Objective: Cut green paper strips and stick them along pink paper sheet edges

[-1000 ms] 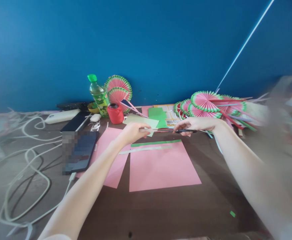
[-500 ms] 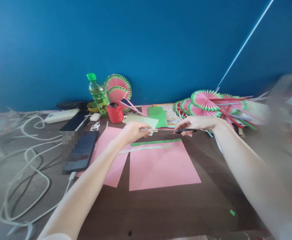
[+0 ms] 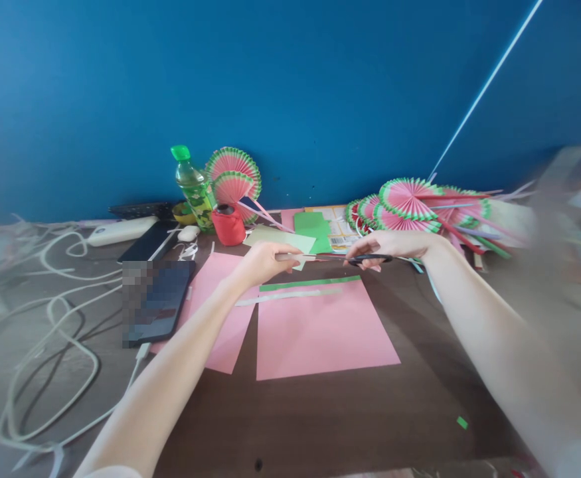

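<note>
My right hand (image 3: pixel 382 245) grips a pair of scissors (image 3: pixel 367 259) by the black handles, held level above the table with the blades toward the left. My left hand (image 3: pixel 265 261) is closed in a pinch on a narrow pale strip (image 3: pixel 303 257), by the blade tips. Whether the blades touch the strip I cannot tell. Below both hands lies a pink sheet (image 3: pixel 325 332) with a green band (image 3: pixel 310 284) along its far edge. A whitish strip (image 3: pixel 285 297) crosses it under the band and reaches a second pink sheet (image 3: pixel 223 335), partly hidden by my left forearm.
A phone (image 3: pixel 163 305) and looping white cables (image 3: pixel 78 332) lie at left. Along the blue wall stand a green-capped bottle (image 3: pixel 193 189), a red container (image 3: pixel 228 226) and pink-and-green paper fans (image 3: pixel 410 199). Green paper (image 3: pixel 313 226) lies at the back, a green scrap (image 3: pixel 462 423) at front right.
Almost nothing differs. Both hands keep the same hold and place, and the blades look slightly shifted; the camera view has moved a little.
</note>
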The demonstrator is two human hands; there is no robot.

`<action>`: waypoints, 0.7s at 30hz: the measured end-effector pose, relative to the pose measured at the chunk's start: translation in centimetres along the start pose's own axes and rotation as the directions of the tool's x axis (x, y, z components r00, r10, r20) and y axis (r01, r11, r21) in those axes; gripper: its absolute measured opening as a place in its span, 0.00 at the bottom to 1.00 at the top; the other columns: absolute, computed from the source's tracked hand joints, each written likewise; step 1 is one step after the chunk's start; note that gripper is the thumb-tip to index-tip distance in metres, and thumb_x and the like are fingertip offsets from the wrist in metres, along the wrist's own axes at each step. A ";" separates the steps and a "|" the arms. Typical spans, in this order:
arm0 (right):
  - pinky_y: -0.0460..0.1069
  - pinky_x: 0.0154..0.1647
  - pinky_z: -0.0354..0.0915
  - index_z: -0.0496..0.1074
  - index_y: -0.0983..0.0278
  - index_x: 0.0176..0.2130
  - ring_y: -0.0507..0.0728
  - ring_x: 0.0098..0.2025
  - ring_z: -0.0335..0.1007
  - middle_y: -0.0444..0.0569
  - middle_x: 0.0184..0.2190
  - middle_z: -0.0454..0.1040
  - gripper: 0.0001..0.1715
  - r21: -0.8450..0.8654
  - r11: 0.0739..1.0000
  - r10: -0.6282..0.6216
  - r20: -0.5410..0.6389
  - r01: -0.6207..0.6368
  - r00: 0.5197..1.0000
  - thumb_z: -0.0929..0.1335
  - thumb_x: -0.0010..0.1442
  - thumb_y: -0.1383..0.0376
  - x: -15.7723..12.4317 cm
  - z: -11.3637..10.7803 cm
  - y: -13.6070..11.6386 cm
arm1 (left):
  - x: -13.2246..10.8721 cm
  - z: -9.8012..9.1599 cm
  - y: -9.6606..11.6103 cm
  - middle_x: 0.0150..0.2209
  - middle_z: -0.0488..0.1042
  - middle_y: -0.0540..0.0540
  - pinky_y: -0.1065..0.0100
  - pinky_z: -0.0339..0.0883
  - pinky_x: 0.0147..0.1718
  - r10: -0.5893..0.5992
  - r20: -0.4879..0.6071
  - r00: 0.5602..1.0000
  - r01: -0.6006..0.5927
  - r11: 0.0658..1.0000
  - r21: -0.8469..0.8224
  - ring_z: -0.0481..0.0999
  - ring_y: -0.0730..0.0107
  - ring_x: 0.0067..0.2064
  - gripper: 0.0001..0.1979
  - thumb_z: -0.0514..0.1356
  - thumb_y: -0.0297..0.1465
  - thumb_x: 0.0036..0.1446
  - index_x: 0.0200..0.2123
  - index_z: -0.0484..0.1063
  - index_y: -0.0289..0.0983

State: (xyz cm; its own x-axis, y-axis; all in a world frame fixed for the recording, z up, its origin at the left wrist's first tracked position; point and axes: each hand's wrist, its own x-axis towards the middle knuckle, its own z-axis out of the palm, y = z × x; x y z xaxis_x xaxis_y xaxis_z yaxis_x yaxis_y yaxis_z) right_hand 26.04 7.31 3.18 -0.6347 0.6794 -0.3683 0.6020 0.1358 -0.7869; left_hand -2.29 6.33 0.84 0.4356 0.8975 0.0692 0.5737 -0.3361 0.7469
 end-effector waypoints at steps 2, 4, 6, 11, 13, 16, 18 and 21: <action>0.49 0.35 0.61 0.72 0.62 0.44 0.49 0.26 0.62 0.50 0.38 0.72 0.27 0.017 1.000 -0.005 -0.005 0.005 1.000 0.70 0.46 0.50 0.0 0.1 -0.1 | -0.1 0.0 0.2 0.25 0.77 0.49 0.71 0.66 0.28 0.005 -0.001 1.000 -0.005 1.000 -0.003 0.76 0.67 0.31 0.16 0.59 0.36 0.49 0.41 0.75 0.37; 0.49 0.35 0.61 0.72 0.61 0.43 0.48 0.25 0.62 0.50 0.40 0.72 0.27 0.035 0.999 -0.006 -0.006 0.006 1.000 0.70 0.46 0.51 0.0 0.1 -0.2 | -0.1 0.1 0.3 0.24 0.77 0.49 0.71 0.66 0.28 0.008 -0.001 1.000 -0.008 1.000 -0.003 0.76 0.67 0.31 0.17 0.59 0.36 0.49 0.42 0.75 0.37; 0.49 0.36 0.61 0.72 0.62 0.43 0.48 0.26 0.62 0.50 0.39 0.72 0.26 0.039 0.999 -0.003 -0.004 0.004 1.000 0.70 0.46 0.52 0.0 0.2 -0.3 | -0.1 0.2 0.3 0.24 0.77 0.49 0.71 0.66 0.28 0.010 0.001 1.000 -0.010 1.000 0.006 0.76 0.68 0.30 0.17 0.58 0.36 0.49 0.42 0.75 0.37; 0.50 0.37 0.61 0.72 0.62 0.44 0.48 0.26 0.62 0.49 0.38 0.72 0.25 0.031 0.999 -0.015 -0.002 0.015 1.000 0.70 0.47 0.53 0.3 0.4 -0.4 | 0.0 0.3 0.2 0.24 0.77 0.49 0.72 0.65 0.26 0.025 0.000 1.000 -0.025 0.999 0.020 0.75 0.69 0.29 0.17 0.57 0.35 0.49 0.42 0.75 0.38; 0.50 0.37 0.61 0.72 0.62 0.44 0.48 0.26 0.62 0.49 0.36 0.72 0.25 0.025 0.999 -0.026 -0.001 0.026 1.000 0.70 0.47 0.53 0.4 0.4 -0.3 | 0.0 0.4 0.2 0.24 0.77 0.50 0.73 0.64 0.25 0.028 0.004 1.000 -0.028 0.999 0.022 0.74 0.69 0.29 0.17 0.57 0.34 0.49 0.42 0.75 0.38; 0.49 0.36 0.60 0.72 0.62 0.44 0.48 0.26 0.62 0.48 0.34 0.72 0.25 0.020 0.999 -0.029 -0.003 0.029 1.000 0.69 0.48 0.53 0.5 0.5 -0.2 | 0.0 0.4 0.2 0.24 0.77 0.50 0.74 0.61 0.21 0.033 0.014 0.999 -0.034 0.999 0.040 0.74 0.70 0.28 0.16 0.57 0.34 0.49 0.41 0.75 0.38; 0.49 0.35 0.61 0.72 0.62 0.44 0.48 0.26 0.61 0.48 0.35 0.72 0.25 0.023 0.999 -0.033 0.003 0.033 0.999 0.69 0.48 0.53 0.7 0.5 -0.1 | 0.0 0.4 0.3 0.24 0.76 0.50 0.75 0.60 0.20 0.037 0.019 0.999 -0.038 0.998 0.050 0.73 0.71 0.27 0.15 0.57 0.34 0.49 0.40 0.75 0.38; 0.49 0.34 0.61 0.71 0.62 0.44 0.48 0.26 0.61 0.49 0.37 0.71 0.26 0.020 0.999 -0.027 0.014 0.027 1.000 0.69 0.48 0.52 0.8 0.5 0.0 | 0.0 0.4 0.3 0.24 0.76 0.50 0.75 0.60 0.21 0.037 0.014 0.999 -0.038 0.998 0.056 0.73 0.72 0.27 0.15 0.57 0.34 0.49 0.40 0.76 0.39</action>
State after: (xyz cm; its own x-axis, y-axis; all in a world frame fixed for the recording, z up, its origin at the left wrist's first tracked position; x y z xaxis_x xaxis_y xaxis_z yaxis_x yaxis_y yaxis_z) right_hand 25.25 7.46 2.65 -0.6573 0.6654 -0.3537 0.5748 0.1391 -0.8064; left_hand -1.80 6.09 0.81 0.4663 0.8802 0.0881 0.5944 -0.3855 0.7058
